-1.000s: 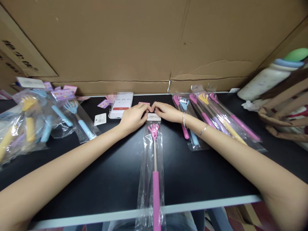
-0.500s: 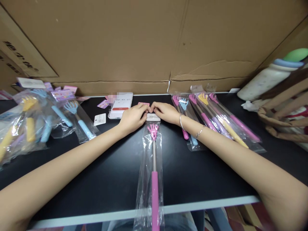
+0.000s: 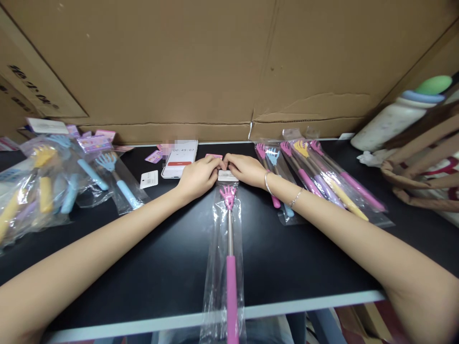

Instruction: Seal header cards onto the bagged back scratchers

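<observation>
A pink back scratcher [image 3: 231, 291] in a clear plastic bag [image 3: 215, 258] lies in front of me, its handle reaching past the table's front edge. At the bag's top end is a white header card [image 3: 228, 176] with small print. My left hand [image 3: 198, 177] pinches the card's left side with bent fingers. From the other side, my right hand [image 3: 248, 169], below a silver bangle, grips the card too. Both sets of fingertips nearly meet above it, and their exact hold is partly hidden. Behind the fingers shows a bit of a pink card [image 3: 214, 156].
A phone [image 3: 180, 155] with a running-time display lies behind my left hand, near a white tag [image 3: 149, 179]. Bagged back scratchers are heaped at left [image 3: 46, 186] and lined up at right [image 3: 333, 184]. A bottle [image 3: 394, 119] and brown bag handles [image 3: 405, 177] stand far right. Cardboard [image 3: 172, 62] backs the table.
The view has shifted slightly. Both hands stay at the header card, with hardly any movement of the fingers.
</observation>
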`<state>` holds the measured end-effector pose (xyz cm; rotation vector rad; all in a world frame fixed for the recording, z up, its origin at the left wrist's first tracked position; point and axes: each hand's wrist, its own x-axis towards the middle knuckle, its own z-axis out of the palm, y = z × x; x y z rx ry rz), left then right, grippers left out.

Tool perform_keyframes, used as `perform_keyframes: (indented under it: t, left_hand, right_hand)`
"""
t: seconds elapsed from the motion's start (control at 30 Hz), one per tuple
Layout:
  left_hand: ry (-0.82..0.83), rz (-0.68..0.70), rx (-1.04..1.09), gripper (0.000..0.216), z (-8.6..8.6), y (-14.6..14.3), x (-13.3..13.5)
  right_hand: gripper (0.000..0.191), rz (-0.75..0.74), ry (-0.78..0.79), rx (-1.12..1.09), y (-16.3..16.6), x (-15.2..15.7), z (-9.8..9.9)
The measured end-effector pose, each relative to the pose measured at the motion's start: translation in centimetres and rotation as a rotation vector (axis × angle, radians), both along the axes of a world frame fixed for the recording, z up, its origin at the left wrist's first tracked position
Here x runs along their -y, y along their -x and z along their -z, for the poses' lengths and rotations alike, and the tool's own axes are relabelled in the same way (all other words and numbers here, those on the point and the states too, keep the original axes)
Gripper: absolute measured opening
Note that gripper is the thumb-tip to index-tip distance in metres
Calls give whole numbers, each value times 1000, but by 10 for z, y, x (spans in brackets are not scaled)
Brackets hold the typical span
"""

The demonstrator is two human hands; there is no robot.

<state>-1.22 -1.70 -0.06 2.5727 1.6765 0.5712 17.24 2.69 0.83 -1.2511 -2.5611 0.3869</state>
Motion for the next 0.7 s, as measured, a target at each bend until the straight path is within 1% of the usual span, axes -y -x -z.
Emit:
perform_keyframes:
  t: [0.2,0.7]
  left_hand:
    - [30,-19,-8,30,-2,-1,1]
    - [-13,2,-42,31,0,0,1]
  right_hand:
    - [30,49,58,-23,-2,-2,0]
    - [28,34,17,24,1,1,-2]
